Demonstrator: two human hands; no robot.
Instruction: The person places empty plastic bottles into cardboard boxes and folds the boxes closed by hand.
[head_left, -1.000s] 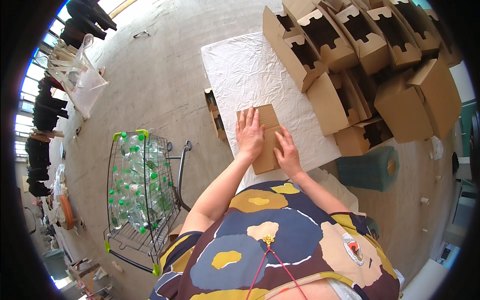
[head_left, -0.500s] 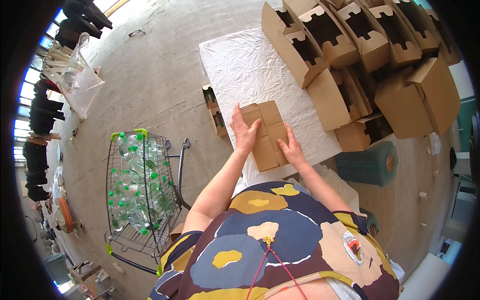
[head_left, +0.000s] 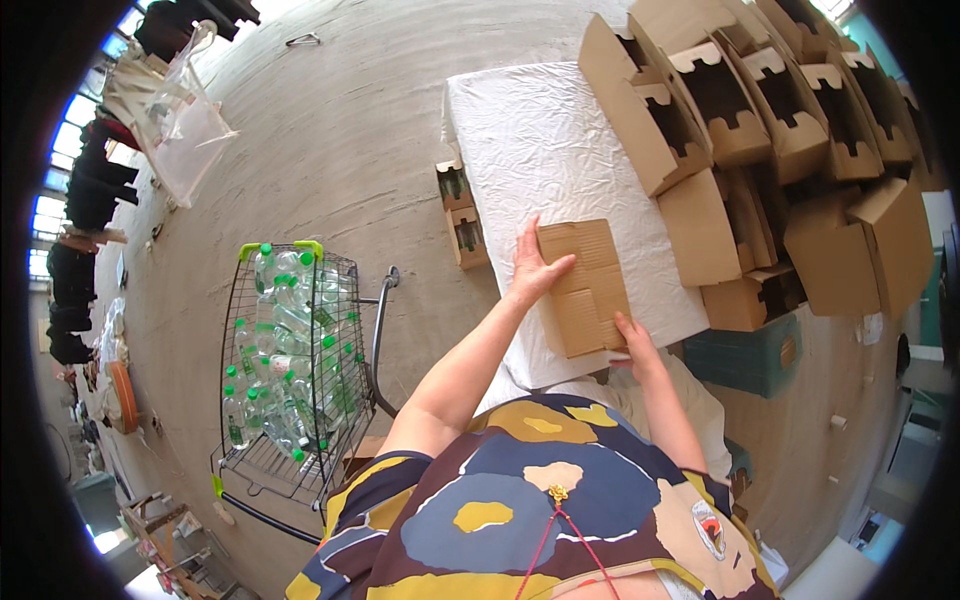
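Both my hands hold a small brown cardboard box (head_left: pixel 582 275) over the near part of a white-covered table (head_left: pixel 530 130). Its upper face shows a seam between flaps. My left hand (head_left: pixel 535 268) is on the box's left side, with the thumb laid over the face and the fingers along the edge. Around the lower right corner sits my right hand (head_left: pixel 637 345), thumb on the face and fingers partly hidden beneath. What the box contains, if anything, does not show.
Brown cardboard boxes with cut-out openings (head_left: pixel 705 90) are piled on the table's right. A wire cart (head_left: pixel 340 415) full of green-capped bottles (head_left: pixel 290 350) stands at left. Another box (head_left: pixel 467 240) sits by the table's left edge, and a green bin (head_left: pixel 745 355) at lower right.
My right hand has slid from the box's right side down to its lower right corner. The box has tilted slightly. The whole view has shifted, so the surroundings appear farther right.
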